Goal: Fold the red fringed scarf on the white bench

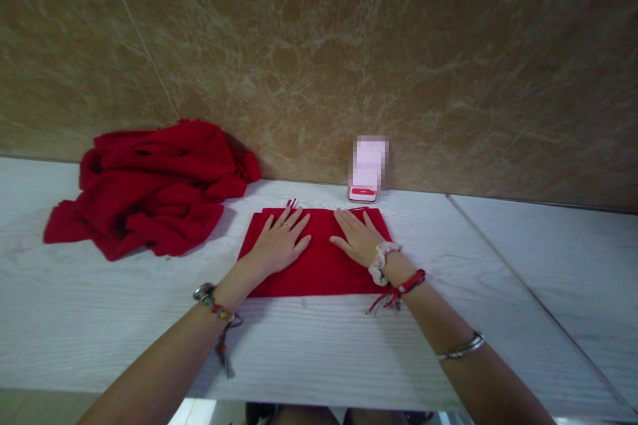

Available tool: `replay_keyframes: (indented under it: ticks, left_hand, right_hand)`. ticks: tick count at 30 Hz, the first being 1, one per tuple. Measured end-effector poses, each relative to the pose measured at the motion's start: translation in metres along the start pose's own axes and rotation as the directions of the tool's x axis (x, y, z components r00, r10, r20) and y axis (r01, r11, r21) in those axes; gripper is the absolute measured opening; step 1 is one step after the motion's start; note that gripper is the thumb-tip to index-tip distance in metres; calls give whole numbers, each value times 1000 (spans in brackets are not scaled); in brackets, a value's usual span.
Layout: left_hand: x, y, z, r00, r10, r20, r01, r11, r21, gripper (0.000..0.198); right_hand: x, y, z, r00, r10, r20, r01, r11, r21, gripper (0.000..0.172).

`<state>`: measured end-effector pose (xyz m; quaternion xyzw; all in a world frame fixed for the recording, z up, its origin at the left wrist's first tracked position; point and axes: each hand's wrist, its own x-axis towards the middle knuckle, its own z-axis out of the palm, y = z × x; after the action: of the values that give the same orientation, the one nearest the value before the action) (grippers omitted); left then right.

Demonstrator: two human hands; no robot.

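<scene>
A folded red cloth lies flat on the pale wood-grain table, close to the wall. My left hand rests palm down on its left half, fingers stretched out and slightly spread. On the right half lies my right hand, also flat with the fingers extended. Neither hand grips anything. Both wrists wear bracelets, and a white scrunchie sits on the right one.
A crumpled heap of red cloth lies at the back left against the brown marbled wall. A small white and red object leans on the wall just behind the folded cloth. A second tabletop joins at the right.
</scene>
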<state>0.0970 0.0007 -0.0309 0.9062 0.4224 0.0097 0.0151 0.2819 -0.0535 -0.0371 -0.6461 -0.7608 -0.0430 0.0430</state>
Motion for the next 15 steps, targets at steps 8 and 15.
replay_keyframes:
  ticks: [8, 15]
  left_hand:
    - [0, 0, -1, 1000, -4, -6, 4, 1000, -12, 50]
    - [0, -1, 2, 999, 11, -44, -11, 1000, -21, 49]
  right_hand:
    - [-11, 23, 6, 985, 165, -52, -165, 986, 5, 60]
    - [27, 33, -14, 999, 15, -29, -12, 996, 86, 43]
